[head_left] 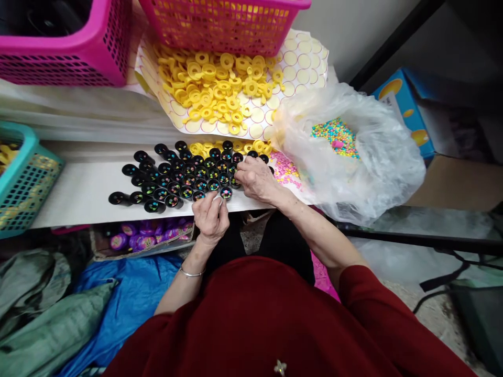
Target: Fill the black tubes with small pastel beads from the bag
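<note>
Several small black cups (173, 200) stand close together on the white shelf, many with coloured pellets inside. My left hand (211, 217) is at the front edge of the group, thumb and fingers pinched together beside a cup (226, 193) of pellets. Whatever lies in that pinch is too small to make out. Over the right end of the group is my right hand (255, 178), its fingers curled down among the cups, their tips partly hidden. Loose pink and yellow pellets (286, 166) lie just right of it.
Yellow ring-shaped plastic pieces (220, 86) are heaped on a printed sheet (304, 57) behind the cups. Pink baskets (113, 47) stand at the back, a teal basket (43, 173) at left. A clear plastic bag (377, 152) of coloured pellets (334, 131) sits at right. Purple containers (145, 233) are below.
</note>
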Demonstrator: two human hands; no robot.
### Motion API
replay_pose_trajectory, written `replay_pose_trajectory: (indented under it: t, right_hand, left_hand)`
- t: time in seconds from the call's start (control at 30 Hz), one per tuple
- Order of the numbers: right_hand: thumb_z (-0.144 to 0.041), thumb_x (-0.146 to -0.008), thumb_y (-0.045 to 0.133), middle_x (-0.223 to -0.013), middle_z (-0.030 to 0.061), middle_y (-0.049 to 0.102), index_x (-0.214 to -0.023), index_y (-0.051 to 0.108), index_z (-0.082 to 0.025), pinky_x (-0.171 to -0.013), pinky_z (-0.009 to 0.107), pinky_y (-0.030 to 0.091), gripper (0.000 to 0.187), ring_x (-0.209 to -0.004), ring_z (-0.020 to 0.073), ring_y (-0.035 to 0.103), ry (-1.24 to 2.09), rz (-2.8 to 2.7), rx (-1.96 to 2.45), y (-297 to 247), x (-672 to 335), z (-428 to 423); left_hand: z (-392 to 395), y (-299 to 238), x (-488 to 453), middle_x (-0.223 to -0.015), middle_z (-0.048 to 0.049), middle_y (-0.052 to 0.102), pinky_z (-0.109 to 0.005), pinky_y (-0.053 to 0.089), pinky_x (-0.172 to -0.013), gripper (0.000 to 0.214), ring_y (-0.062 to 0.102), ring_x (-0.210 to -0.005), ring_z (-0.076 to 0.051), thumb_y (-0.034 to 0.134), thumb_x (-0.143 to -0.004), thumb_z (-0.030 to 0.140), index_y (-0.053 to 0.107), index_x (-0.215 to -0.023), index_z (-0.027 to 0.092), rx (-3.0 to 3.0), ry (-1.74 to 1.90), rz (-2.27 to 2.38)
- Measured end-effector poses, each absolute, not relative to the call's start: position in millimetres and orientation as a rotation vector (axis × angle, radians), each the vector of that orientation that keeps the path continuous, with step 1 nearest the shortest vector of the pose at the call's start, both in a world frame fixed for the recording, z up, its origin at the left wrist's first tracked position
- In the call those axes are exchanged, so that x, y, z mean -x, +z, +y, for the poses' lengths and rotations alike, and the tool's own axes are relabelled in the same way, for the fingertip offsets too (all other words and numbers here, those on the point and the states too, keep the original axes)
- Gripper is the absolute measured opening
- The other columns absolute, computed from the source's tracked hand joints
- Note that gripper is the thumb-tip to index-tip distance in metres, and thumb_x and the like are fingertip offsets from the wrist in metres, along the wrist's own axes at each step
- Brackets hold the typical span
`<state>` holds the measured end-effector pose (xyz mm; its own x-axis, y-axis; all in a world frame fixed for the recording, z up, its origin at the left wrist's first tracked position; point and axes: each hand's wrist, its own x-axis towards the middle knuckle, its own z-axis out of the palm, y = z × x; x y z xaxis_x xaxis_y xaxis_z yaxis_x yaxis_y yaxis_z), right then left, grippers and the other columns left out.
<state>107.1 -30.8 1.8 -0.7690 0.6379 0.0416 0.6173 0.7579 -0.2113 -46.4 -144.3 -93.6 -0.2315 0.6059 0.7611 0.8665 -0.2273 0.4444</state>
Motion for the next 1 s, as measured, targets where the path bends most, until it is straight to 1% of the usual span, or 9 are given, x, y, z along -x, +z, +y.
replay_pose_trajectory:
  t: [0.1, 0.2, 0.37, 0.47, 0.6, 0.7, 0.83, 0.97, 1.0]
  right_hand:
    - [-0.022, -0.097, 0.041, -0.084, 0.0091, 0.059, -0.082, 0.067, -0.019, -0.075, 0.038, 0.028, 0.030, -0.089, 0.0236, 0.042, 0.314, -2.716, 0.973, 4.8, -110.4, -37.6]
    - [-0.031, -0.101, 0.039, -0.086, 0.0091, 0.060, -0.087, 0.068, -0.020, -0.077, 0.038, 0.031, 0.035, -0.088, 0.0232, 0.044, 0.394, -2.564, 0.911, 11.3, -114.4, -54.1]
    - [-0.041, -0.100, 0.042, -0.083, 0.0060, 0.060, -0.081, 0.065, -0.021, -0.079, 0.038, 0.038, 0.036, -0.082, 0.0196, 0.048, 0.808, -2.199, 0.846, 19.8, -117.8, -86.0]
    - [-0.049, -0.095, 0.051, -0.077, 0.0028, 0.057, -0.074, 0.061, -0.022, -0.077, 0.035, 0.041, 0.036, -0.077, 0.0168, 0.050, 1.178, -1.853, 0.868, 22.9, -116.9, -98.4]
    - [-0.057, -0.078, 0.070, -0.067, -0.0017, 0.052, -0.068, 0.058, -0.021, -0.063, 0.028, 0.038, 0.040, -0.064, 0.0120, 0.045, 1.614, -1.341, 0.942, 26.7, -113.5, -107.8]
    - [-0.056, -0.069, 0.078, -0.059, -0.0043, 0.048, -0.066, 0.060, -0.020, -0.053, 0.025, 0.031, 0.040, -0.055, 0.0086, 0.037, 1.767, -1.108, 1.006, 28.5, -110.9, -115.2]
    - [-0.051, -0.070, 0.078, -0.054, -0.0052, 0.049, -0.068, 0.065, -0.019, -0.048, 0.024, 0.028, 0.035, -0.049, 0.0069, 0.037, 1.739, -1.029, 1.064, 29.1, -110.6, -126.6]
    - [-0.046, -0.070, 0.079, -0.055, -0.0037, 0.055, -0.066, 0.069, -0.017, -0.048, 0.023, 0.033, 0.030, -0.049, 0.0063, 0.042, 1.787, -0.998, 1.087, 29.1, -113.7, -133.2]
    - [-0.045, -0.069, 0.079, -0.057, -0.0029, 0.057, -0.066, 0.070, -0.017, -0.049, 0.023, 0.034, 0.030, -0.050, 0.0063, 0.044, 1.821, -0.981, 1.086, 29.2, -114.6, -133.8]
  left_hand:
    - [-149.8, -75.2, 40.6, -0.092, -0.0120, 0.074, -0.037, 0.053, -0.077, 0.015, 0.068, -0.083, -0.020, 0.064, -0.085, 0.032, 0.068, -0.084, 0.018, 1.747, -1.525, -1.818]
    - [-154.5, -46.8, 30.0, -0.095, -0.0088, 0.072, -0.032, 0.055, -0.075, 0.014, 0.068, -0.086, -0.017, 0.063, -0.089, 0.030, 0.069, -0.091, 0.018, 1.737, -1.816, -1.897]
    - [-152.0, -20.2, 18.7, -0.094, -0.0048, 0.069, -0.028, 0.055, -0.068, 0.021, 0.065, -0.079, -0.014, 0.063, -0.090, 0.038, 0.072, -0.101, 0.022, 1.897, -2.299, -2.074]
    - [-150.1, -22.2, 16.4, -0.095, -0.0043, 0.069, -0.031, 0.057, -0.072, 0.019, 0.065, -0.082, -0.015, 0.065, -0.089, 0.038, 0.074, -0.098, 0.024, 1.955, -2.351, -2.010]
    - [-151.5, -24.7, 11.1, -0.092, -0.0025, 0.069, -0.031, 0.056, -0.070, 0.013, 0.065, -0.076, -0.013, 0.068, -0.088, 0.032, 0.075, -0.096, 0.026, 1.956, -2.480, -1.855]
    - [-152.7, -21.5, 6.9, -0.087, -0.0019, 0.068, -0.030, 0.055, -0.067, 0.013, 0.064, -0.073, -0.013, 0.069, -0.087, 0.036, 0.074, -0.090, 0.024, 1.918, -2.398, -1.834]
    - [-154.3, -20.3, 6.6, -0.080, -0.0025, 0.068, -0.030, 0.054, -0.071, 0.020, 0.064, -0.075, -0.014, 0.065, -0.090, 0.038, 0.072, -0.082, 0.020, 1.888, -2.120, -1.789]
    - [-157.8, -30.1, 13.1, -0.085, -0.0032, 0.071, -0.026, 0.054, -0.069, 0.008, 0.065, -0.075, -0.012, 0.065, -0.090, 0.022, 0.071, -0.093, 0.020, 2.006, -1.880, -1.537]
    - [-158.4, -33.1, 15.3, -0.087, -0.0037, 0.072, -0.025, 0.054, -0.069, 0.010, 0.066, -0.075, -0.012, 0.066, -0.088, 0.018, 0.071, -0.097, 0.020, 2.026, -1.839, -1.464]
